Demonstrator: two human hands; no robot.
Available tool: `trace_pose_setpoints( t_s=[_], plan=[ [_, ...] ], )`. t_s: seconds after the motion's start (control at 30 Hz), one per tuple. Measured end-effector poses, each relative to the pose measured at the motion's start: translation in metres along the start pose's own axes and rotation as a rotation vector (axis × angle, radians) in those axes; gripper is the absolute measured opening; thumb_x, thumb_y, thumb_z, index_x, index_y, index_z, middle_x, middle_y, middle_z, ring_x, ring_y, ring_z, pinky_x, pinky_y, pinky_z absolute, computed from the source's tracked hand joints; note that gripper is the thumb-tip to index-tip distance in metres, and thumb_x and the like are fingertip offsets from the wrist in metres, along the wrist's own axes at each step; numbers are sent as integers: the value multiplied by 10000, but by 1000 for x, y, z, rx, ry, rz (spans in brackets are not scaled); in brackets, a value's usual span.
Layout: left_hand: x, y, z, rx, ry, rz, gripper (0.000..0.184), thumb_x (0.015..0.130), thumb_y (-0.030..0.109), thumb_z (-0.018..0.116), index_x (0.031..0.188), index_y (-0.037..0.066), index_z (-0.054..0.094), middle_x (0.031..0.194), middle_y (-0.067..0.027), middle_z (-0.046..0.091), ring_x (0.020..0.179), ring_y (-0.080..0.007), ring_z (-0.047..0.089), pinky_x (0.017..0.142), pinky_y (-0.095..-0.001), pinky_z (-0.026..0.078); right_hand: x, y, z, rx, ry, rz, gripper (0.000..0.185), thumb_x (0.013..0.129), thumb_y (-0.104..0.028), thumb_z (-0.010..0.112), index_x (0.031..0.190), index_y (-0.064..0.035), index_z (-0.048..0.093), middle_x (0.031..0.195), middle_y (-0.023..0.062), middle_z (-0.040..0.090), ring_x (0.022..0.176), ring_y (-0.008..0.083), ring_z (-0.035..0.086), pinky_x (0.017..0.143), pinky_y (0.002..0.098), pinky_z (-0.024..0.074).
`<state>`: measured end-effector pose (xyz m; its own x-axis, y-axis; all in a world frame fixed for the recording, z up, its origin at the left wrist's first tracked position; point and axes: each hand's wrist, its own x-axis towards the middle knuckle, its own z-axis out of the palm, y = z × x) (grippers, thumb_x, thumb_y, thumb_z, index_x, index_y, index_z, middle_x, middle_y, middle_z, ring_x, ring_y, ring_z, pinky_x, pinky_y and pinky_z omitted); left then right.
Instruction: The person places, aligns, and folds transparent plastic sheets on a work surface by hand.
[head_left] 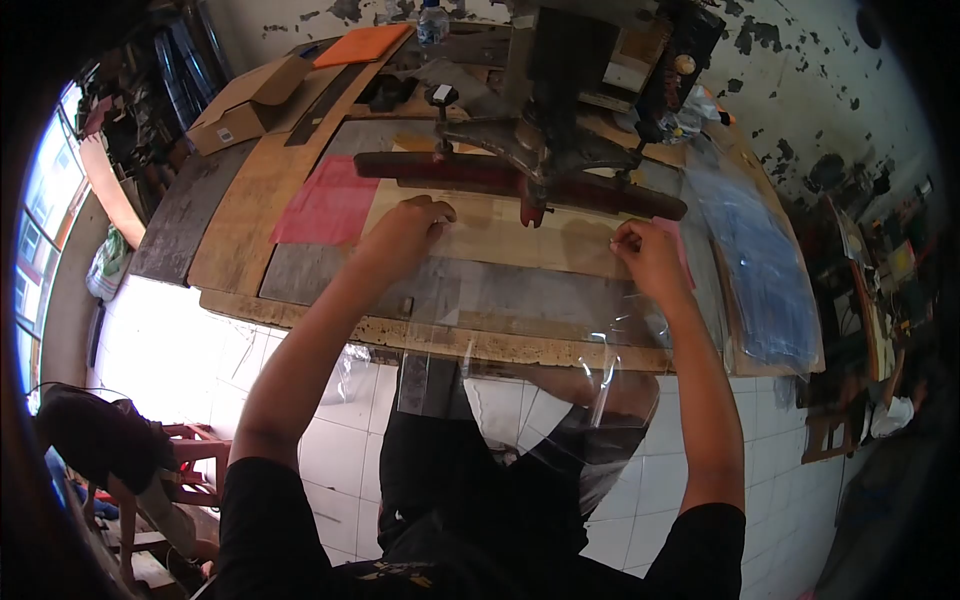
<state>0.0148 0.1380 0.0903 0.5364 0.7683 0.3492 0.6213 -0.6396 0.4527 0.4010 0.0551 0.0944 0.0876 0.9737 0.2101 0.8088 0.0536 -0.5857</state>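
A clear plastic sheet (545, 325) stretches between my hands and hangs over the table's front edge toward my lap. My left hand (408, 235) is closed, its fingers curled at the sheet's far left corner. On the other side, my right hand (652, 256) pinches the far right corner between thumb and fingers. Both hands rest just in front of a dark red press bar (460, 172) of a heavy machine, above a tan strip (520, 242) on the grey work plate (330, 275). Reflections make the sheet's exact edges hard to see.
Pink sheet (325, 205) lies at left, beyond it a cardboard box (248, 103) and an orange folder (363, 46). A stack of clear plastic sheets (765, 270) lies at right. The machine's dark column (565, 70) rises at the back. Another person (110, 450) is at lower left.
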Motion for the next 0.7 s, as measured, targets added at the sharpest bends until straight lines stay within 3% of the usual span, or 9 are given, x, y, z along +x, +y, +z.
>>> trace_pose_setpoints(
  t_s=[0.1, 0.17, 0.23, 0.37, 0.47, 0.57, 0.6, 0.67, 0.7],
  plan=[
    [3, 8, 7, 130, -28, -45, 223, 954, 61, 660, 1162, 38, 735, 1066, -175, 671, 1019, -354, 702, 890, -472, 561, 2, 8, 8, -76, 17, -77, 85, 896, -32, 767, 974, -18, 737, 893, 118, 696, 869, 286, 688, 780, 402, 542],
    [-1, 12, 11, 203, -52, -86, 226, 944, 63, 667, 1156, 52, 746, 1092, -153, 653, 1053, -338, 688, 899, -465, 562, -5, 4, 13, -248, 205, -287, 77, 890, -16, 743, 966, -8, 739, 970, 122, 685, 962, 324, 674, 820, 442, 548],
    [-5, 17, 14, 422, 16, -5, 252, 928, 65, 668, 1162, 97, 757, 1165, -98, 629, 1120, -300, 651, 954, -440, 546, -7, -5, 9, -256, 174, -309, 88, 884, -3, 730, 971, -6, 741, 998, 123, 680, 993, 331, 668, 834, 453, 548],
    [-4, 15, 13, 575, 91, 143, 279, 916, 55, 646, 1177, 90, 738, 1198, -72, 622, 1153, -276, 623, 1001, -424, 522, -6, -3, 11, -297, 126, -361, 136, 880, 14, 692, 1005, -5, 742, 1027, 132, 682, 1030, 343, 667, 850, 454, 551],
    [-3, 16, 13, 549, -35, 213, 270, 910, 47, 627, 1162, 47, 722, 1203, -96, 628, 1168, -278, 627, 1038, -417, 507, -6, 1, 11, -284, 72, -321, 171, 902, 6, 657, 1055, -4, 734, 1045, 140, 688, 1036, 348, 672, 862, 451, 555],
    [-7, 20, 8, 584, -166, 131, 327, 876, 51, 648, 1199, 22, 682, 1245, -104, 635, 1223, -281, 614, 1057, -421, 506, -11, -9, 0, -291, 1, -302, 165, 959, -30, 622, 1087, -13, 725, 1071, 141, 698, 1051, 356, 673, 872, 446, 554],
    [-10, 19, 3, 477, -185, 130, 390, 873, 120, 688, 1251, 29, 657, 1314, -122, 623, 1276, -314, 592, 1087, -442, 491, -13, -13, -5, -291, 0, -299, 165, 959, -30, 622, 1087, -13, 725, 1071, 141, 698, 1051, 356, 673, 872, 446, 554],
    [-17, 28, -9, 371, -203, 129, 469, 870, 189, 728, 1303, 36, 633, 1383, -141, 611, 1329, -346, 570, 1118, -463, 476, -20, -23, -16, -345, -183, -207, 263, 1020, -173, 629, 1221, -20, 702, 1246, 161, 694, 1169, 364, 660, 959, 444, 549],
    [-23, 37, -18, 337, -215, 114, 588, 854, 308, 769, 1352, 42, 606, 1451, -163, 573, 1367, -387, 539, 1149, -490, 450, -27, -28, -21, -344, -184, -206, 263, 1020, -173, 629, 1221, -20, 702, 1246, 161, 694, 1169, 364, 660, 959, 444, 549]
  ],
)
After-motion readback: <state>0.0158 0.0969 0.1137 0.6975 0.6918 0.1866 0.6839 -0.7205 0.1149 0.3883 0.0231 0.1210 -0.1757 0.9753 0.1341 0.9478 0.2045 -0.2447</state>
